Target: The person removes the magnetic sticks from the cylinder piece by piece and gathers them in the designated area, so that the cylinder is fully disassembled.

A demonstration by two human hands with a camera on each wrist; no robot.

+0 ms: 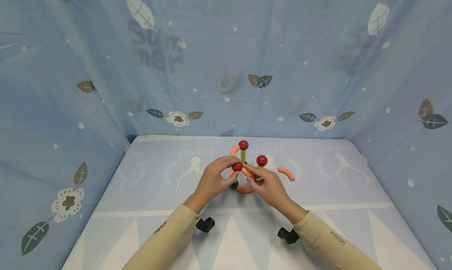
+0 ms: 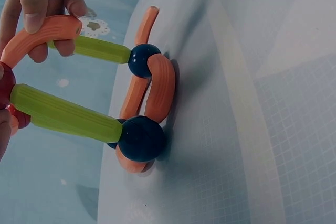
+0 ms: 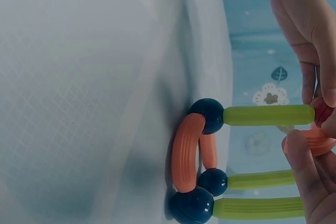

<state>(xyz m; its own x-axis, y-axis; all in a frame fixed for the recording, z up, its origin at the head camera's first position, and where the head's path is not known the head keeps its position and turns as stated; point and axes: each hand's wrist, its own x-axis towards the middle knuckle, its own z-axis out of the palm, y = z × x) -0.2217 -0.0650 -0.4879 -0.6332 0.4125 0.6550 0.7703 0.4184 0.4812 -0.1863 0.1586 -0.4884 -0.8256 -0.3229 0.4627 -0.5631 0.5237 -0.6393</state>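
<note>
A blue leaf-and-flower curtain (image 1: 226, 46) hangs behind a pale patterned tabletop (image 1: 318, 191). From 8 o'clock, the left hand (image 1: 213, 177) pinches a red ball (image 1: 237, 166) between thumb and fingers; from 4 o'clock, the right hand (image 1: 272, 187) has its fingertips clamped on an orange curved stick (image 2: 50, 30), one end at that ball. The stick-and-ball model (image 2: 140, 138) stands at 2 o'clock from the left hand, 10 o'clock from the right. A loose orange stick (image 1: 286, 173) lies at the model's 3 o'clock.
</note>
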